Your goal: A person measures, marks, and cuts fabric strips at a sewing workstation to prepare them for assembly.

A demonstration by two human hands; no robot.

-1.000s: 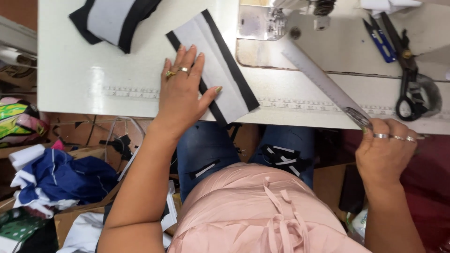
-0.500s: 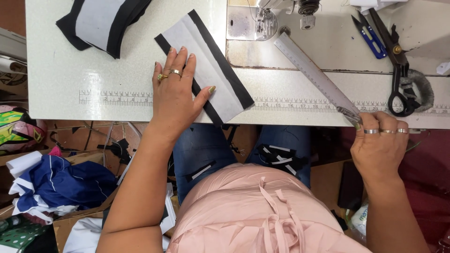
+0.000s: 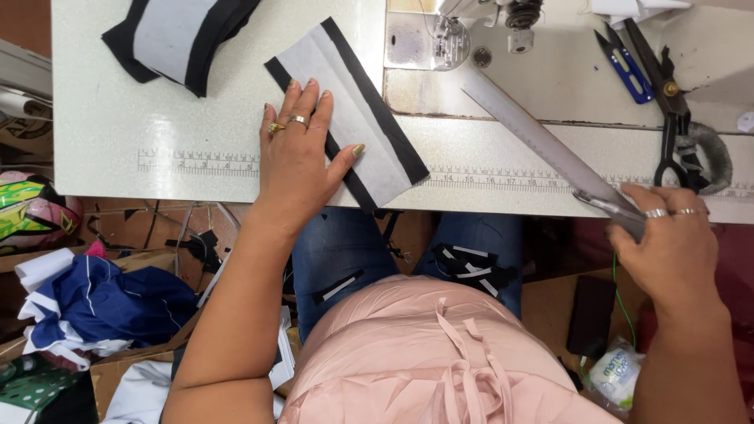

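My left hand [image 3: 300, 153] lies flat, fingers spread, on a grey fabric strip with black edges [image 3: 357, 110] that rests slanted on the white sewing table [image 3: 118, 149]. My right hand [image 3: 667, 239] grips the near end of a long metal ruler [image 3: 534, 137], which lies diagonally across the table toward the sewing machine [image 3: 479, 16]. The ruler's near end sticks out past the table's front edge.
A stack of grey and black fabric pieces [image 3: 177, 35] sits at the far left. Large black scissors [image 3: 675, 118] and small blue snips [image 3: 624, 67] lie at the right. A measuring scale [image 3: 196, 163] runs along the table front. Cloth scraps [image 3: 94, 302] pile on the floor.
My right hand has risen to the table edge and closed on the ruler's near end. My left hand stays pressed on the fabric strip.
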